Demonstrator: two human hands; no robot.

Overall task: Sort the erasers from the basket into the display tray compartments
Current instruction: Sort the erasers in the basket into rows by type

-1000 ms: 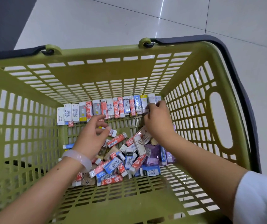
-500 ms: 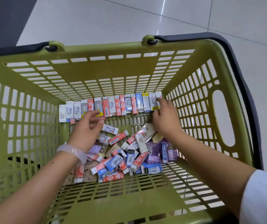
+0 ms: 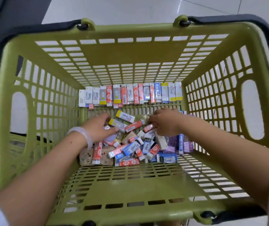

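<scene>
A green plastic basket (image 3: 130, 51) holds the erasers. A row of upright erasers (image 3: 130, 94) in red, white, blue and yellow sleeves leans against its far wall. A loose pile of erasers (image 3: 135, 147) lies on the basket floor. My left hand (image 3: 96, 128), with a pale bangle on the wrist, is at the pile's left edge, fingers and thumb round a yellow-and-grey eraser (image 3: 117, 124). My right hand (image 3: 164, 124) is at the pile's far right and pinches a red eraser (image 3: 149, 128). No display tray is in view.
The basket has slatted walls and black handles (image 3: 228, 19) folded down round the rim. It stands on a pale tiled floor (image 3: 130, 8), with a dark surface (image 3: 16, 12) at the left. Purple packets (image 3: 186, 145) lie at the pile's right.
Both hands have drawn back from the upright row at the far wall down to the loose pile. Each now holds an eraser. The camera has moved more directly over the basket.
</scene>
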